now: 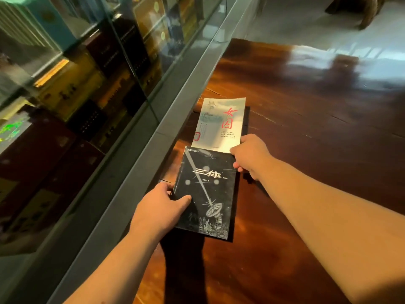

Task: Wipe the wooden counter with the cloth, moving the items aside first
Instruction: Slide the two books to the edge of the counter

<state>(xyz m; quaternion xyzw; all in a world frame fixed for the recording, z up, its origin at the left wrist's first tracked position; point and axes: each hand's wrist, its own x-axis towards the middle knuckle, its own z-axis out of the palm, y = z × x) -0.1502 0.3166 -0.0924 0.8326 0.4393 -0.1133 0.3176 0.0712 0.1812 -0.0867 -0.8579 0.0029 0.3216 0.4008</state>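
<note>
Black book (pixel 206 194) hides pale book's (pixel 221 123) near edge; right fingertips (pixel 235 165) tucked beneath, unseen.

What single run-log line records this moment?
stage: clearing items | left hand and right hand: grip black book | pale book: beneath | cloth: unseen

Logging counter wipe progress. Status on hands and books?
Left hand and right hand both gripping black book. Pale book lies beyond it on wooden counter. No cloth in view.
</note>
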